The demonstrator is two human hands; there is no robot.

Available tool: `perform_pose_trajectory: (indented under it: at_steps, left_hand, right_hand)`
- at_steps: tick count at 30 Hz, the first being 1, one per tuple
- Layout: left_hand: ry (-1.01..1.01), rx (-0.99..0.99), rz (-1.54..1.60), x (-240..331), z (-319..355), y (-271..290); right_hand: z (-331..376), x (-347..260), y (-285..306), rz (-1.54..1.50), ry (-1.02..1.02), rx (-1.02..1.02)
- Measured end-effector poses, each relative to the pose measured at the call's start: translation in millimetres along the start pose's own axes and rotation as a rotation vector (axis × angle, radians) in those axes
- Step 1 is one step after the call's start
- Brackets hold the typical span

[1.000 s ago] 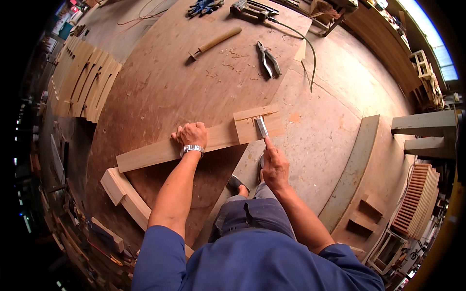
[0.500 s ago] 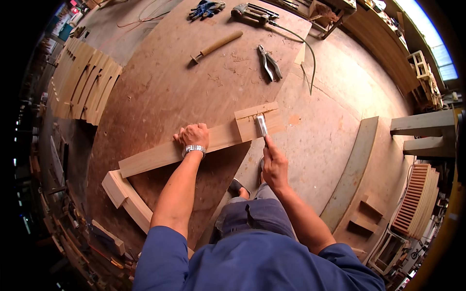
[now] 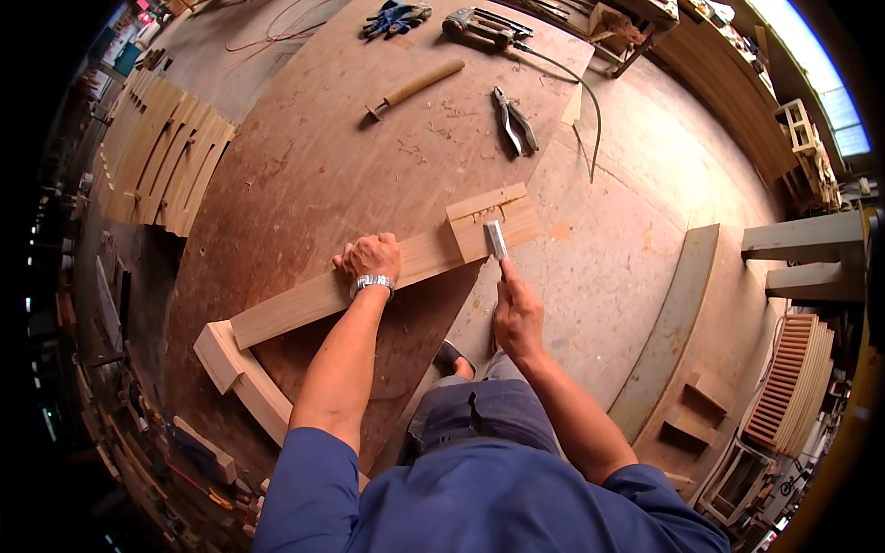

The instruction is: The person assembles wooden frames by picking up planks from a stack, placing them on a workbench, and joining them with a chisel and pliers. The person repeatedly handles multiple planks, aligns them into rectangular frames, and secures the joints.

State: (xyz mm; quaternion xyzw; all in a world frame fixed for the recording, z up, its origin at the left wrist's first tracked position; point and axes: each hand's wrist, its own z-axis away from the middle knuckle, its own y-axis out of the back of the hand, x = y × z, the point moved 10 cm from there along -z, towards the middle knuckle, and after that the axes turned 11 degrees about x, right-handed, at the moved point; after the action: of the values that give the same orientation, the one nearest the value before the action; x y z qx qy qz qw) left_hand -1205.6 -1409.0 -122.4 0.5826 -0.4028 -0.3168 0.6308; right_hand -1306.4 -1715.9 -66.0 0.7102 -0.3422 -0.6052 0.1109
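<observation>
Chisel (image 3: 496, 240) is gripped in the closed right hand (image 3: 518, 316), its blade on the near edge of the beam (image 3: 369, 276) end. Left hand (image 3: 371, 258) presses flat on the beam, fingers bent over its far edge; bare board (image 3: 304, 157) lies beyond.

Pliers (image 3: 514, 121) behind beam (image 3: 369, 276), on plywood (image 3: 304, 166)

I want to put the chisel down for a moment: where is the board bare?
Bare sheet lies between the wooden beam and the pliers, right of the stacked slats. Crowded at the far edge: file, gloves, power tool.
</observation>
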Motion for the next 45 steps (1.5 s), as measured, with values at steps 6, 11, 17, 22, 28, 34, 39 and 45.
perform_pose_trajectory:
  at_steps: [6, 11, 17, 22, 28, 34, 39, 45]
  left_hand:
    - [-0.011, -0.029, 0.001, 6, -6, 2]
    - [-0.019, 0.105, 0.062, -2, -4, -1]
    - [-0.019, 0.112, 0.082, -4, -3, 0]
    - [0.005, 0.025, 0.044, 3, -5, 3]
    - [-0.002, 0.095, 0.114, 2, -8, 1]
    - [0.009, 0.182, 0.142, 2, -10, 7]
    - [-0.022, 0.28, 0.116, -3, -9, 4]
    - [0.0, 0.24, 0.078, -6, -5, 10]
  right_hand:
    - [-18, -14, -14, 0.076, -0.007, -0.04]
    - [-8, -14, -19, 0.002, 0.0, 0.011]
    - [-12, -14, -26, 0.091, 0.017, -0.065]
    - [-14, -8, -22, -0.18, -0.136, -0.076]
    - [-37, 24, 40, -0.316, -0.22, -0.237]
    - [-142, 51, 78, -0.024, -0.052, -0.459]
    - [-225, 39, 44, 0.004, 0.443, -0.731]
    - [-268, 42, 7, 0.105, 0.776, -0.986]
